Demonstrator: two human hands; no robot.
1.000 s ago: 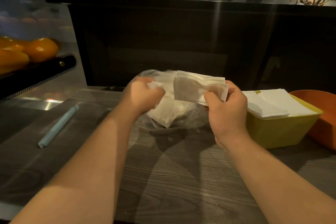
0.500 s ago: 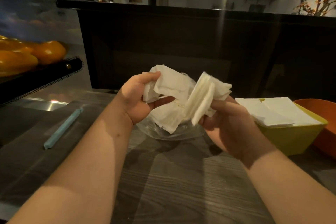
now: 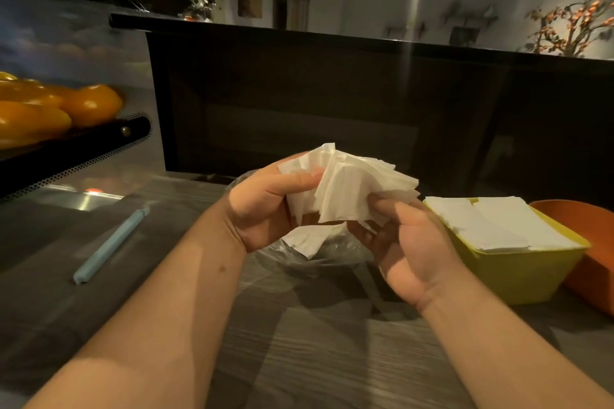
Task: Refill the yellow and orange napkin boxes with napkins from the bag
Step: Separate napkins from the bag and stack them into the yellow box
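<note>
Far to the left of the bag, orange fruit (image 3: 66, 106) lies heaped on a dark tray (image 3: 76, 139), raised above the table (image 3: 299, 349). Nearer the bag but well apart from it on the same side, a pale blue stick (image 3: 109, 246) lies flat on the table, slanting away from you.

Your left hand (image 3: 265, 206) is above the bag's left edge. It is clenched on the bundle of napkins (image 3: 352, 189), with the thumb pressed across the top sheets and the fingers curled underneath. You hold the bundle in the air right over the bag, and its sheets are fanned out and rumpled, not squared up.

The bag (image 3: 315, 262) is clear plastic. It rests on the table under both of your hands, with its mouth towards you, and a few loose napkins (image 3: 309, 239) show inside it.

Your right hand (image 3: 408, 249) is above the bag's right edge with the palm turned up. Its thumb and fingertips pinch the lower right corner of the same bundle.

Just to the right of the bag stands the yellow box (image 3: 525, 276), filled to the rim with a flat stack of napkins (image 3: 498, 226) that overhangs the edge nearest the bag. Further right again, touching the yellow box, is the orange box (image 3: 594, 242), which the edge of the view cuts off; you cannot tell what it holds
</note>
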